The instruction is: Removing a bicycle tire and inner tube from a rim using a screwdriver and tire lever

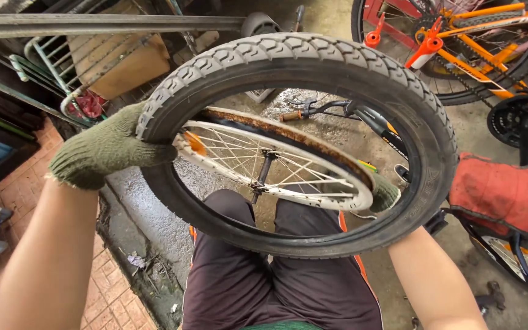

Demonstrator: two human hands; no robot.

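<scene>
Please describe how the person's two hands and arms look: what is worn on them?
Both hands wear knitted work gloves of olive-green fabric. The left hand shows a ribbed, slightly frayed cuff at the wrist. Of the right hand only a small part of the glove shows. Both forearms are bare, with no sleeves, watch or markings visible.

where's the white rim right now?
Head view, centre: the rusty white rim sits tilted inside the black tyre, between the gloved left hand and right hand.

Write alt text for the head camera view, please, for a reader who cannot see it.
Seen from above, a person's gloved left hand grips a black bicycle tyre, while the gloved right hand holds a white spoked wheel rim with a rusty edge, tilted inside the tyre. An orange bicycle and a red saddle lie beyond.
</scene>
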